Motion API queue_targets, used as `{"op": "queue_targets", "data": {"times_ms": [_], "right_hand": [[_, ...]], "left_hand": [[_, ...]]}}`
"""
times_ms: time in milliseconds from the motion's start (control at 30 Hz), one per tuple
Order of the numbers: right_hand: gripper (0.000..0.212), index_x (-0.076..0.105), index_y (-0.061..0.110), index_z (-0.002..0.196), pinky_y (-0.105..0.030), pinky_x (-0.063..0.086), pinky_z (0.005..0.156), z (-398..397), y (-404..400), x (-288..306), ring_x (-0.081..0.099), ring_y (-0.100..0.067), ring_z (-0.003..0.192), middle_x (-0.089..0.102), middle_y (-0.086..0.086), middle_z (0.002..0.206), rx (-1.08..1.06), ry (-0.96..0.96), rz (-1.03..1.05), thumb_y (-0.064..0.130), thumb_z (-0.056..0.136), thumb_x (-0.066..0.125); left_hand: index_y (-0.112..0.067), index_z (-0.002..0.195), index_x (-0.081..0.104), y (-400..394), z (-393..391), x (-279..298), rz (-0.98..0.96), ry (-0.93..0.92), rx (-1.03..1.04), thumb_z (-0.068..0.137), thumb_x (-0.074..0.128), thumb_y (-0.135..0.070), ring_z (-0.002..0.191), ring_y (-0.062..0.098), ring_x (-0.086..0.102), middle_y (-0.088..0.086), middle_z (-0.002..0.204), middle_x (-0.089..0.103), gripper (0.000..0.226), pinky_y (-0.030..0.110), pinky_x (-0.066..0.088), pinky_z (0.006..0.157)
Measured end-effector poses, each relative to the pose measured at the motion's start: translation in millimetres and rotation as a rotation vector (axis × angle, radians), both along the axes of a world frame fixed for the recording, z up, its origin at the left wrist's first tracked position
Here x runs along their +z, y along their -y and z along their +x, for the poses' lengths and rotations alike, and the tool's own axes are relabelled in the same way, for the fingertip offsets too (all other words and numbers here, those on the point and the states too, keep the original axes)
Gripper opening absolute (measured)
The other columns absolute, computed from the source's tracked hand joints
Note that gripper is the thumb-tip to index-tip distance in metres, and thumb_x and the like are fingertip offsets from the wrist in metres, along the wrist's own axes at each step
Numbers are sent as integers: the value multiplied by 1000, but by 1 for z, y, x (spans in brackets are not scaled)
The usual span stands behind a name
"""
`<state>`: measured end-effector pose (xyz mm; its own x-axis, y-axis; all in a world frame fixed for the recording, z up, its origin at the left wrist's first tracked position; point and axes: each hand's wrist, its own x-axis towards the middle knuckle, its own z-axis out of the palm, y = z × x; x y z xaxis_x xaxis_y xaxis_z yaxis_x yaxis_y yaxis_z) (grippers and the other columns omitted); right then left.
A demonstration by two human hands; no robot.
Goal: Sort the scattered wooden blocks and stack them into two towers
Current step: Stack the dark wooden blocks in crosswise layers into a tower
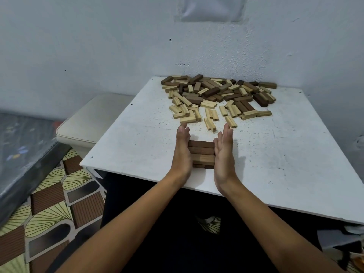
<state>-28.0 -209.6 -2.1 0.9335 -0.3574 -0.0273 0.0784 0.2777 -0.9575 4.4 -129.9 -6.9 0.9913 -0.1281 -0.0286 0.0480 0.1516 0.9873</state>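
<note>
A low stack of dark brown blocks (201, 152) stands near the front edge of the white table (275, 154), its top layer three blocks side by side over a lower layer. My left hand (182, 152) presses flat against the stack's left side, fingers straight. Against its right side my right hand (223, 152) presses the same way. A scattered pile of light and dark wooden blocks (216, 95) covers the far part of the table by the wall; the light ones lie mostly at its near edge.
A textured white wall rises right behind the table. A cream cushioned stool (84, 125) sits left of the table, and a dark mattress (23, 154) lies at the far left. Patterned flooring (59, 203) shows below.
</note>
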Motion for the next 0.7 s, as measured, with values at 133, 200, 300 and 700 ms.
{"op": "queue_targets", "data": {"times_ms": [133, 200, 300, 700], "right_hand": [[57, 6, 34, 154, -24, 11, 116, 2, 0, -3, 15, -5, 146, 9, 6, 162, -2, -10, -18, 52, 100, 12], [56, 5, 34, 154, -27, 9, 119, 2, 0, -3, 14, -4, 146, 8, 7, 162, 6, -16, -29, 52, 101, 12], [55, 4, 34, 153, -29, 8, 120, 1, 0, -3, 13, -4, 146, 8, 8, 162, 24, -23, -38, 51, 102, 12], [61, 12, 31, 154, -22, 16, 114, 3, 8, -6, 19, -1, 142, 15, 10, 160, 22, -12, -46, 52, 98, 23]], "left_hand": [[-26, 151, 29, 1, -1, 1, 23, -1, -13, 101, 10, -50, 143, 11, 29, 0, 156, 32, 58, 33, 15, 119], [-27, 150, 30, 1, -1, 1, 41, 7, -20, 101, 9, -50, 142, 10, 28, -1, 156, 31, 59, 31, 16, 118], [-29, 149, 31, 1, -1, 0, 54, 18, -24, 101, 8, -51, 141, 8, 28, -3, 156, 30, 58, 28, 16, 116], [-33, 139, 39, -8, 3, 1, -27, 31, -44, 98, 8, -55, 145, 8, 21, -3, 156, 30, 55, 26, 16, 115]]}}
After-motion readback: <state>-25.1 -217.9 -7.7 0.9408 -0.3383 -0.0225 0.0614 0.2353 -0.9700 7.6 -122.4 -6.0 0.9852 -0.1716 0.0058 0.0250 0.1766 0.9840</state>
